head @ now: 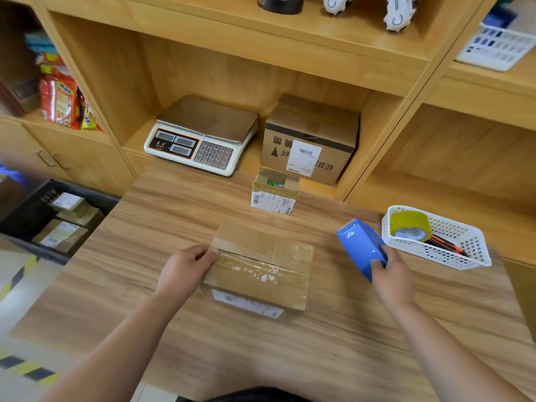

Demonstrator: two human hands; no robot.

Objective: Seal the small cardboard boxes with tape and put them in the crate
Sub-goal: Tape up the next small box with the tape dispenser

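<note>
1. Cardboard, brown and taped: the box point(261, 268) lies flat mid-table point(203, 358), flaps down, with clear tape glinting along its seam and a label on its near side.
2. The left hand point(185, 268) grips the box's left end, thumb on top and fingers curled round the side.
3. The right hand point(391, 274), apart from the box on its right, is wrapped round the lower end of a blue dispenser point(359, 248), which is tilted. Whether it touches the table I cannot tell.
4. A white basket point(464, 250) just beside the dispenser holds a yellow-green tape roll point(410, 226).
5. Behind the box stands an open box point(274, 192), flaps up.
6. A black crate point(43, 195), low at the table's left, holds several labelled boxes.
7. In the shelf recess sit a scale point(203, 134) and a big box point(310, 137).
</note>
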